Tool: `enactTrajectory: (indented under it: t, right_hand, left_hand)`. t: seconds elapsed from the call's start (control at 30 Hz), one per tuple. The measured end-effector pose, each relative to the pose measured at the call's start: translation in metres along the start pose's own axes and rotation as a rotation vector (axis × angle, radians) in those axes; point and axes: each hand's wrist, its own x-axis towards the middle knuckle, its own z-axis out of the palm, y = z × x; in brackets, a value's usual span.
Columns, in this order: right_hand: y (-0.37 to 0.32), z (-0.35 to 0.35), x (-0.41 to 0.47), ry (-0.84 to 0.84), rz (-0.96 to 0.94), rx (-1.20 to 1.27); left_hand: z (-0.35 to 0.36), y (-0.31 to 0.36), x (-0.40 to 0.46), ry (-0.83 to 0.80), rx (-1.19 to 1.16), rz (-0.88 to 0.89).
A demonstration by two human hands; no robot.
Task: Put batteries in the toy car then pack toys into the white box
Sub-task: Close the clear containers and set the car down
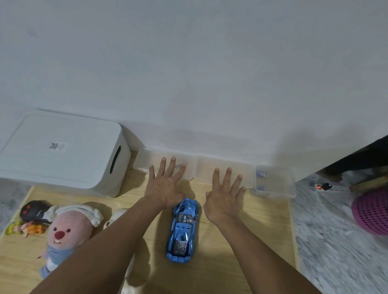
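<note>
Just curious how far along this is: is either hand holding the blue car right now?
No: both the left hand and right hand are spread open above the blue car, which lies between them.

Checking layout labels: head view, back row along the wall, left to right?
white box → long clear container → small clear box → power strip, off the wooden board.

No word or number can be read clearly here. The lid of the white box [59, 150], at ten o'clock from the toy car [183, 231], carries a small label [56, 146] with a square code and tiny illegible print. The car's hood has a sticker [180, 244] with blurred characters.
</note>
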Motion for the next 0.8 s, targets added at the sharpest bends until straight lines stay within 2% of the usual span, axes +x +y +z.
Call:
enactTrajectory:
  t: [0.17, 0.27, 0.33, 0.47, 0.8]
  right_hand:
    - [0.004, -0.011, 0.0, -0.012, -0.006, 0.014]
    - [0.018, -0.016, -0.001, 0.211, 0.033, 0.095]
    - [0.03, -0.016, -0.001, 0.325, 0.139, 0.121]
    - [0.049, -0.013, 0.006, 0.262, 0.289, 0.157]
    - [0.057, -0.011, 0.005, 0.169, 0.225, 0.085]
  left_hand:
    - [-0.001, 0.001, -0.002, 0.008, -0.035, -0.003]
    - [-0.001, 0.002, 0.0, 0.008, -0.047, -0.007]
    - [-0.001, 0.002, 0.0, 0.002, -0.044, -0.009]
    - [-0.001, 0.002, 0.0, 0.005, -0.044, -0.017]
    - [-0.003, 0.004, -0.003, 0.018, -0.071, -0.022]
